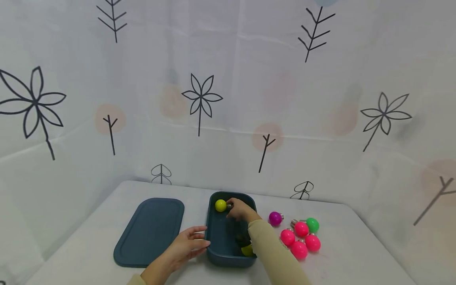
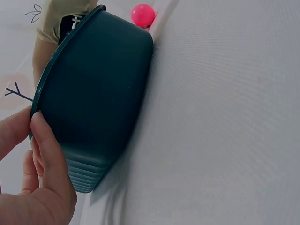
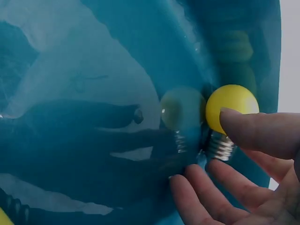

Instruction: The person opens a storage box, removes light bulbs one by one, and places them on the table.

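A dark teal plastic box stands in the middle of the table. My left hand holds its near left rim, thumb and fingertips pinching the edge in the left wrist view. Inside the box, toward the far end, my right hand holds a yellow light bulb near its silver screw base. The thumb lies over the bulb's round end, and the other fingers spread below the base. Another yellow light bulb lies at the near end of the box, partly covered by the right sleeve.
Left of the box lies a flat, dark teal lid. To the right rest several pink bulbs, a green bulb and a purple bulb. A white patterned cloth hangs behind the table.
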A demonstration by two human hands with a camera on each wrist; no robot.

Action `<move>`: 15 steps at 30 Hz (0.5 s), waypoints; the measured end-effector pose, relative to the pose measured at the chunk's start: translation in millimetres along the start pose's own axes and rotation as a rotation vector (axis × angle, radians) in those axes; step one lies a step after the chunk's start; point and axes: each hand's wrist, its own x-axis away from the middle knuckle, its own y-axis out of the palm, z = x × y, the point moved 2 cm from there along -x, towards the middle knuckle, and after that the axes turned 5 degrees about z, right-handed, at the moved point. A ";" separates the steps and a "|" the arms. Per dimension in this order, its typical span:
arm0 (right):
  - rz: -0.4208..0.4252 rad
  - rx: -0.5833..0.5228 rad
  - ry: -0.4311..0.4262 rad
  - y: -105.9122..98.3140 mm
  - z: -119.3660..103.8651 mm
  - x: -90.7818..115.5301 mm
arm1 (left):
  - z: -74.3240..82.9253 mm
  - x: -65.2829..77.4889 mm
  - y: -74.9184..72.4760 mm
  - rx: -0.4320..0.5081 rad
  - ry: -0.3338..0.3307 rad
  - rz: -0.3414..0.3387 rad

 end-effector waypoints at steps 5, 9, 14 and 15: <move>0.008 -0.028 0.001 0.6 2.8 -3.6 | 0.1 -0.3 0.3 0.010 0.000 -0.007; -0.017 -0.068 -0.018 4.6 2.2 -5.0 | -0.9 -1.5 0.2 0.020 -0.003 -0.010; -0.089 -0.077 -0.030 11.6 -6.1 -4.2 | -1.1 -1.8 -0.2 0.030 -0.006 -0.013; -0.108 -0.061 -0.035 13.0 -7.9 -4.1 | -1.2 -1.7 -0.2 0.032 -0.004 -0.016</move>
